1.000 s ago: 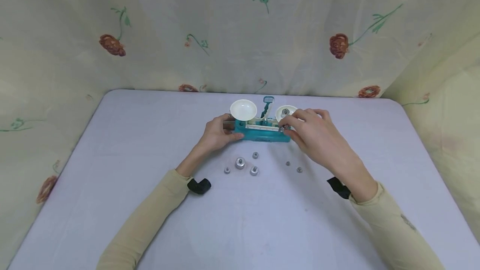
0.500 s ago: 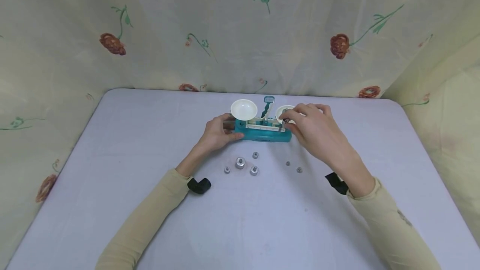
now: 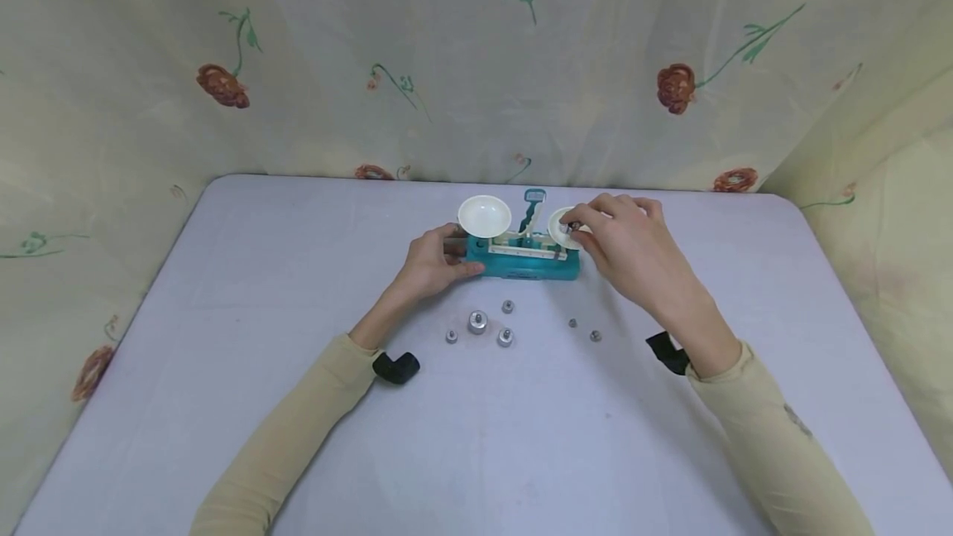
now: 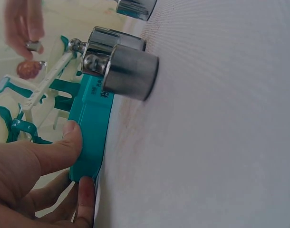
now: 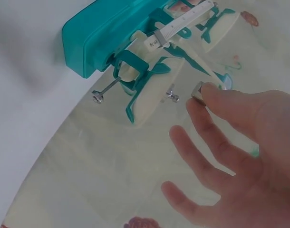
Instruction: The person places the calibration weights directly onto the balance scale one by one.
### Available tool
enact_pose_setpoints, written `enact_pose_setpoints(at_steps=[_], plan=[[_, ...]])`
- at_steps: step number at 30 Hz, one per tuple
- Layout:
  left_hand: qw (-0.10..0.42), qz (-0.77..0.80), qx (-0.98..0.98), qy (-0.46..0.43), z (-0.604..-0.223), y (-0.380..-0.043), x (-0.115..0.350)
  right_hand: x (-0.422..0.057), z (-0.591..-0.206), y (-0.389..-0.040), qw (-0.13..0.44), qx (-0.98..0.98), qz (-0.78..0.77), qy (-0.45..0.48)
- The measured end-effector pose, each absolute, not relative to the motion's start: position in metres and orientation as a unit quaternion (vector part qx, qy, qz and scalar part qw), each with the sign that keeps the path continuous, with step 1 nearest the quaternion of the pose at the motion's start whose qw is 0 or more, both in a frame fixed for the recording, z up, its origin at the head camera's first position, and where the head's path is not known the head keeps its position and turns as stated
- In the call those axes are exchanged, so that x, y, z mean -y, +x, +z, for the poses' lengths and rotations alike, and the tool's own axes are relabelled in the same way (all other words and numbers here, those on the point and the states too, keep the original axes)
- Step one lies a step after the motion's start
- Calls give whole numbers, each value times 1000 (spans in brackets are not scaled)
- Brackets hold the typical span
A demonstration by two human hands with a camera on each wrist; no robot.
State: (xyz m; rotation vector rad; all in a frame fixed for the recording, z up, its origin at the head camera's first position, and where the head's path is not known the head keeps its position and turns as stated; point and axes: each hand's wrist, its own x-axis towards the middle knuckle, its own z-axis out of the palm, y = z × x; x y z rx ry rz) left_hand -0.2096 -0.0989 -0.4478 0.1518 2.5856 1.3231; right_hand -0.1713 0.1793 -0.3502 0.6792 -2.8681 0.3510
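A teal balance scale [image 3: 529, 267] with two white pans stands toward the back of the table. My left hand [image 3: 433, 263] grips the left end of its base, thumb on the front face [image 4: 71, 142]. Between thumb and index finger, my right hand [image 3: 633, 251] pinches a small metal weight [image 5: 197, 91] just over the right pan [image 5: 157, 95]. Another knobbed weight [image 5: 172, 95] sits on that pan, partly hidden by my fingers in the head view. Nothing lies on the left pan [image 3: 484, 217].
Several silver knobbed weights stand in front of the scale, the largest [image 3: 477, 322] left of centre. Two tiny ones, a smaller [image 3: 572, 323] and a larger [image 3: 596, 336], lie to the right. A flowered cloth [image 3: 447, 64] hangs behind the table.
My right hand has carried the small weight from in front of the beam's right end up and back over the right pan. My left hand has stayed on the base.
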Motion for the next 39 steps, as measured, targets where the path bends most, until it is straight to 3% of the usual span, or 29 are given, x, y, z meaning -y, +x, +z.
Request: enact_pose_setpoints(at_steps=[39], plan=[[113,456,-881,55,-448,-210,100,-180,-363,-182,66,968,94,224]])
